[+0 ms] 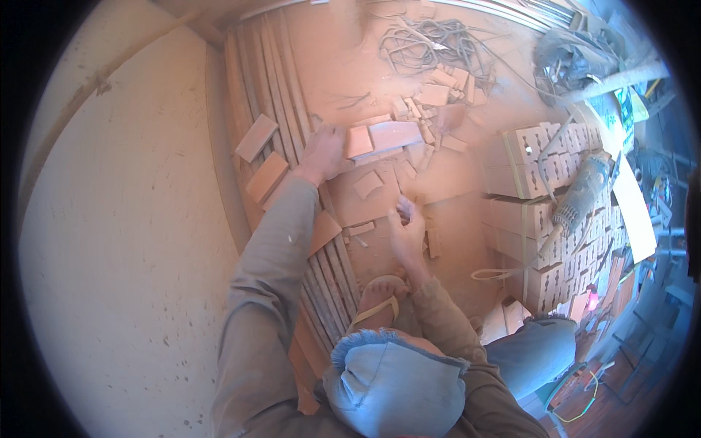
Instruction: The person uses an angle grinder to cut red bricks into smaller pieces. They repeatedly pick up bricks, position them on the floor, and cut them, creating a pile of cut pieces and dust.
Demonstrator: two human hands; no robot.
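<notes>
My left hand [322,155] is at the left end of a small stack of thin terracotta brick pieces [395,134], its fingers curled against that end. A shorter orange piece [358,141] lies on the stack nearest this hand. My right hand [407,232] is above the dusty floor, nearer to me, with its fingers curled in. Something small and dark shows at its fingertips, too small to name. A broken brick piece [368,185] lies between the two hands. Thin offcuts [361,228] are on the floor beside my right hand.
Long bars [281,87] run along the left, with loose brick pieces [267,177] on them. Broken bricks [434,93] and a coiled cable [431,45] lie farther off. Strapped brick stacks [511,219] stand right, with a dusty power tool [582,190] on top. A pale panel [131,219] fills the left.
</notes>
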